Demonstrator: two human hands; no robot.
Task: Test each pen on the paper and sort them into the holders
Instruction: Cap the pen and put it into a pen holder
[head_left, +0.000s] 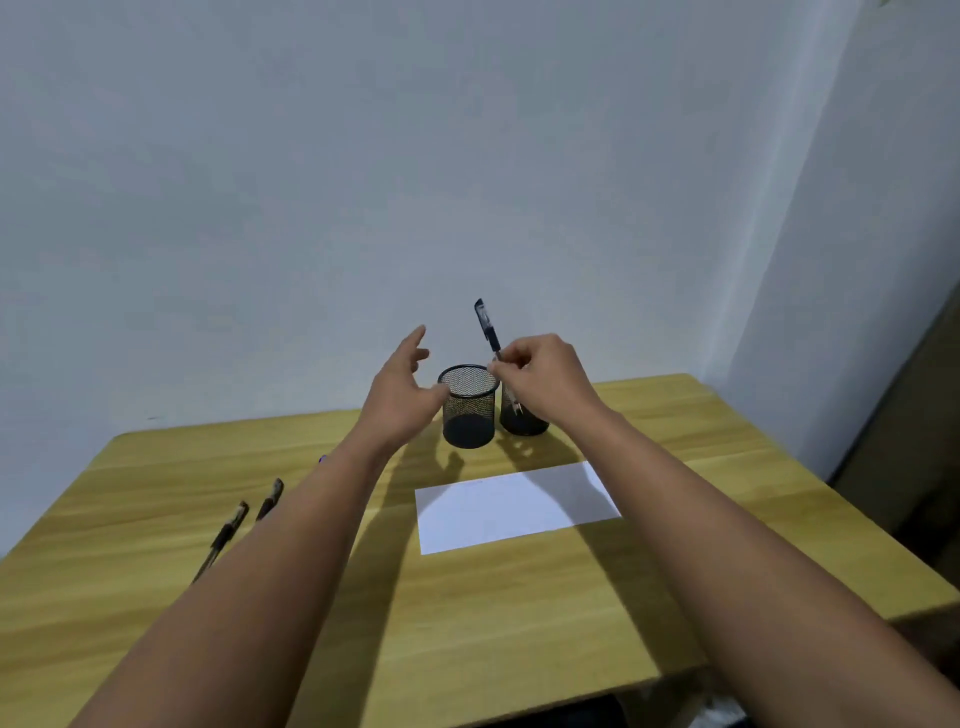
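A black capped pen (487, 327) stood nearly upright just right of the frame's centre, its cap end tilted toward the upper left and its lower end reaching down into the right mesh holder (523, 418). The right hand (540, 376) pinched the pen's barrel between thumb and fingertips, above that holder's rim. Just to the left, touching or nearly touching it, stood the left mesh holder (469, 405), dark and round, with nothing visible inside. The left hand (402, 395) hovered beside this holder with its fingers spread apart and nothing in it, thumb close to the rim. Below the holders a white sheet of paper (514, 506) lay flat on the wooden table (519, 623). At the lower left of the frame, two more pens (228, 530) lay on the table, partly hidden by the left forearm. A pale wall filled the upper frame.
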